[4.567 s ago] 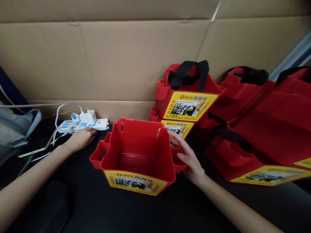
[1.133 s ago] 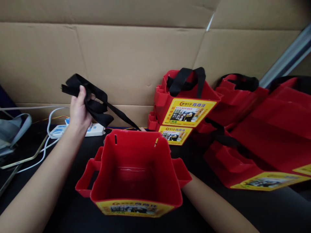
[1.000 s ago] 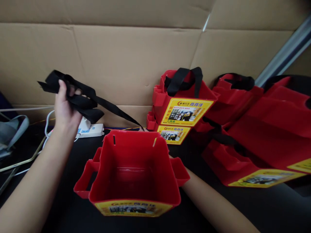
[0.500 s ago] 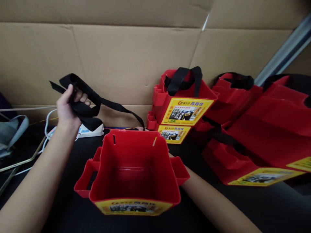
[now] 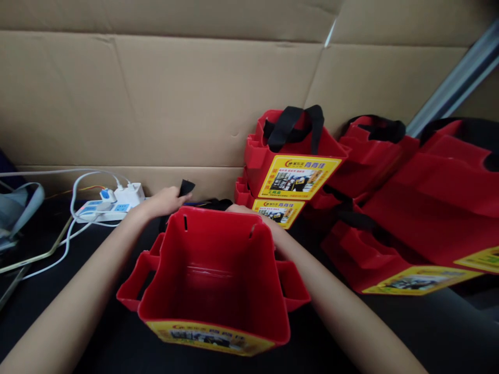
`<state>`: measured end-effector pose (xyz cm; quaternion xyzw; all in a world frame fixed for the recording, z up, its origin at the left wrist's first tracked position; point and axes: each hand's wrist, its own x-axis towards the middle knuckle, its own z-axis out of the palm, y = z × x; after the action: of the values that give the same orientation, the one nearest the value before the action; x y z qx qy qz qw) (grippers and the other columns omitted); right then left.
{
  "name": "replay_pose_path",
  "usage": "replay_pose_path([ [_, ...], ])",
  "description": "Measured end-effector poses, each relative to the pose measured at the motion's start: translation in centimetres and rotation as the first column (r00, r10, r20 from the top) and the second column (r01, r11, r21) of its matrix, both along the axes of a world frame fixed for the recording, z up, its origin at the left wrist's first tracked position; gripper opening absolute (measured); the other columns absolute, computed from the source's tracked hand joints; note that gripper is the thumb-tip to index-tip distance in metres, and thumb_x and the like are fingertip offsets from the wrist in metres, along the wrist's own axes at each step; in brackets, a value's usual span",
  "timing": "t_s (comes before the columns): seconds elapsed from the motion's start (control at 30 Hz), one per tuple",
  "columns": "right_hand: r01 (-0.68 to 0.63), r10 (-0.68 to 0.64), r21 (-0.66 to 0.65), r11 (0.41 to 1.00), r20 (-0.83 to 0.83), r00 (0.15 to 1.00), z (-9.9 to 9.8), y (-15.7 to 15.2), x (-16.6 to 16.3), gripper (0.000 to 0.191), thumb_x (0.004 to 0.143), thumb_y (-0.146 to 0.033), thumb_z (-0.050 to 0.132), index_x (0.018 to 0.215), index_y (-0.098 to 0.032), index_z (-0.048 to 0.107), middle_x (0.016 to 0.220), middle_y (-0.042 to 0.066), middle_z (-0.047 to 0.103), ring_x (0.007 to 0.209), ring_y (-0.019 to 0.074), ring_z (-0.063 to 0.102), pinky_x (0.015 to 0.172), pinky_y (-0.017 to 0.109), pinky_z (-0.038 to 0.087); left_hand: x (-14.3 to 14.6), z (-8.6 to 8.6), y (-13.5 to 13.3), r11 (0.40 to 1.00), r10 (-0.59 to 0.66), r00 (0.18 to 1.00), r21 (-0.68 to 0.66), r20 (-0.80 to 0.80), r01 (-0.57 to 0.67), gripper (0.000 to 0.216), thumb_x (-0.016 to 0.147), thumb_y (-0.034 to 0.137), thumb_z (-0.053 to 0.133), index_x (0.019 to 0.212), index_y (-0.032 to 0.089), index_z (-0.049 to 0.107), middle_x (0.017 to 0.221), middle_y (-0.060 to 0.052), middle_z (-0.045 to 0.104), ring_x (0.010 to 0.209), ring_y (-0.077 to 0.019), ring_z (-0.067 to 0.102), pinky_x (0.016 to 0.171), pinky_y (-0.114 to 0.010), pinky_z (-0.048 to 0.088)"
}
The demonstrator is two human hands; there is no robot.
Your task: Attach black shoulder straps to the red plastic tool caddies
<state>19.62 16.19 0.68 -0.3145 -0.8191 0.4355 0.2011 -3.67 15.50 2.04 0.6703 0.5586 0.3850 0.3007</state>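
Note:
A red plastic tool box with side pockets, a yellow label and two slots in its back wall stands in front of me, its opening facing up towards me. Just behind its back left corner, my left hand is closed on a black webbing strap, whose short end sticks up from the fingers. More of the dark strap seems to lie low behind the back wall. My right hand reaches round the box's right side to the back; its fingers are hidden by the back wall, so its grip does not show.
Several red boxes with black strap handles stand stacked at the right. At the left, a white power strip with plugs and cables lies on the black table. Cardboard lines the back, and a metal post slants at the right.
My left hand has come down and to the right with the strap, from above the power strip to behind the box. The box has tilted slightly.

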Motion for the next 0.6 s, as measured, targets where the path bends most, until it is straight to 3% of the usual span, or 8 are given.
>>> replay_pose_path([
  [0.1, 0.093, -0.092, 0.046, 0.995, -0.041, 0.995, 0.7, 0.2, -0.9, 0.023, 0.081, -0.037, 0.058, 0.075, -0.015, 0.063, 0.067, 0.003, 0.059, 0.068, 0.0152, 0.056, 0.061, 0.028, 0.046, 0.9, -0.3, 0.3, 0.995, -0.082, 0.994, 0.045, -0.067, 0.085, 0.014, 0.063, 0.029, 0.066, 0.061, 0.016, 0.06, 0.061, -0.001, 0.061, 0.063, -0.0184, 0.055, 0.059, -0.026, 0.037],
  [0.27, 0.104, -0.069, 0.117, 0.988, -0.275, 0.959, 0.7, 0.0, -2.8, 0.025, 0.079, -0.038, 0.058, 0.09, -0.016, 0.064, 0.077, 0.004, 0.062, 0.075, 0.0142, 0.056, 0.068, 0.028, 0.045, 3.5, -0.7, -0.3, 0.957, -0.278, 0.959, 0.072, -0.052, 0.281, 0.02, 0.068, 0.031, 0.06, 0.084, 0.018, 0.064, 0.081, -0.002, 0.067, 0.083, -0.0228, 0.059, 0.072, -0.029, 0.044],
  [0.4, 0.201, -0.115, 0.151, 0.968, -0.446, 0.888, 0.5, 0.5, -2.9, 0.027, 0.079, -0.041, 0.056, 0.078, -0.015, 0.063, 0.072, 0.002, 0.06, 0.075, 0.0155, 0.055, 0.068, 0.03, 0.044, 4.0, -0.8, -1.0, 0.91, -0.406, 0.914, 0.106, 0.021, 0.402, 0.03, 0.072, 0.029, 0.058, 0.1, 0.019, 0.058, 0.093, -0.005, 0.066, 0.088, -0.0213, 0.058, 0.079, -0.033, 0.045],
  [0.5, 0.252, -0.153, 0.14, 0.957, -0.497, 0.854, 0.9, 0.7, -2.3, 0.025, 0.082, -0.04, 0.051, 0.079, -0.016, 0.059, 0.074, 0.002, 0.058, 0.076, 0.0144, 0.054, 0.067, 0.028, 0.044, 3.0, 0.5, -1.7, 0.904, -0.427, 0.899, 0.06, 0.093, 0.423, 0.026, 0.073, 0.028, 0.061, 0.096, 0.017, 0.056, 0.091, -0.006, 0.064, 0.082, -0.0172, 0.058, 0.077, -0.031, 0.046],
  [0.6, 0.16, -0.095, 0.068, 0.985, -0.56, 0.823, 1.6, 0.1, -1.3, 0.02, 0.087, -0.036, 0.045, 0.088, -0.018, 0.054, 0.07, -0.001, 0.055, 0.063, 0.0099, 0.053, 0.057, 0.023, 0.043, 2.3, 2.8, -3.0, 0.932, -0.36, 0.897, 0.048, 0.256, 0.36, 0.02, 0.078, 0.031, 0.057, 0.092, 0.016, 0.056, 0.095, -0.006, 0.062, 0.085, -0.0157, 0.058, 0.076, -0.029, 0.046],
])
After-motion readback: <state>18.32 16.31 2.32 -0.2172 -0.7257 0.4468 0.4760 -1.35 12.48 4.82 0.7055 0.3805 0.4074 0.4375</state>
